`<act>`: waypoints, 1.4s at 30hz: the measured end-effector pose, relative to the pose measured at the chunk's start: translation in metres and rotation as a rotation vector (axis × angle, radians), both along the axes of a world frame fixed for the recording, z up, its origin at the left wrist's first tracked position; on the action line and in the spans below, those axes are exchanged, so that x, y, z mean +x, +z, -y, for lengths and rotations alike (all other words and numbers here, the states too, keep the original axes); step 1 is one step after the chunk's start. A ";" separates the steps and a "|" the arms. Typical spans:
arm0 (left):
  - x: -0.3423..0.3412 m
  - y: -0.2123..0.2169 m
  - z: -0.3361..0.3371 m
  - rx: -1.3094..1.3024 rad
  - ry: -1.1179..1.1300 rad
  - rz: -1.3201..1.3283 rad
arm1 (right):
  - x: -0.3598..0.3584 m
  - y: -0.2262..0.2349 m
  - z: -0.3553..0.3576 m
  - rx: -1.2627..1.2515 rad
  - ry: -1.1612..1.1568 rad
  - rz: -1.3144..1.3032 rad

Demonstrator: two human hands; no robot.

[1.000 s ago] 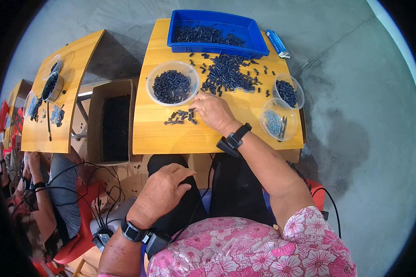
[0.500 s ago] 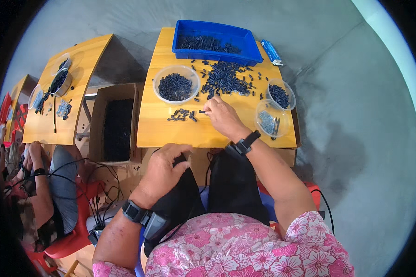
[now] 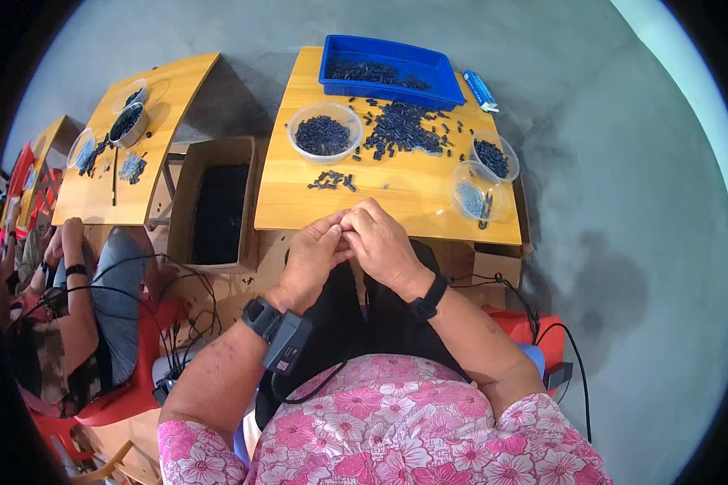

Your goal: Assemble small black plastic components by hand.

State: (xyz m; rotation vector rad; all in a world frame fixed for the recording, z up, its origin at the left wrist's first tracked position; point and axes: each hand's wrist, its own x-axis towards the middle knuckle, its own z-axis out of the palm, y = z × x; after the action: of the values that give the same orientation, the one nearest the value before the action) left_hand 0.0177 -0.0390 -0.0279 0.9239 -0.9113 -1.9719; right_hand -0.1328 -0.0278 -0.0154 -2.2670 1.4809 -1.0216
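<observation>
My left hand [image 3: 314,252] and my right hand [image 3: 378,246] meet at the table's front edge, over my lap. Fingers of both are closed and pinched together at the tips; whatever sits between them is hidden. Just beyond lies a small group of short black cylindrical pieces [image 3: 332,180]. A clear round tub [image 3: 357,139] full of such pieces stands behind that group. Farther back spreads a loose heap of black pieces [image 3: 402,128]. At the right are a clear tub of black pieces [image 3: 491,158] and a clear tub [image 3: 469,217] with small grey parts and a dark tool.
A blue tray [image 3: 392,95] with black pieces stands at the table's back, beside a small blue-and-white box [image 3: 480,90]. Left of the yellow table [image 3: 429,222], a cardboard box [image 3: 182,218] sits on the floor. Another person [image 3: 73,267] sits at a neighbouring table [image 3: 166,97]. Cables hang near my chair.
My right hand has drawn back from the table to meet my left hand, which has moved right and forward. The black piece at the right fingertips no longer shows. The view has shifted slightly.
</observation>
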 end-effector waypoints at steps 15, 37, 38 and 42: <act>-0.003 0.034 -0.024 -0.198 -0.139 -0.047 | -0.011 0.036 -0.038 -0.245 -0.082 0.231; 0.002 0.025 -0.024 0.261 -0.147 -0.211 | -0.007 0.031 -0.037 -0.230 -0.085 0.234; 0.002 0.025 -0.024 0.262 -0.151 -0.214 | -0.008 0.030 -0.038 -0.230 -0.089 0.231; 0.008 0.023 -0.018 0.143 -0.138 -0.139 | -0.012 0.028 -0.039 -0.057 -0.073 0.378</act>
State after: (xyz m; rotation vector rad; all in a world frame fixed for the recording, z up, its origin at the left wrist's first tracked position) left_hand 0.0256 -0.0212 -0.0045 0.8082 -0.7811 -2.2135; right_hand -0.1450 0.0110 0.0127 -1.9252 1.3920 -1.4361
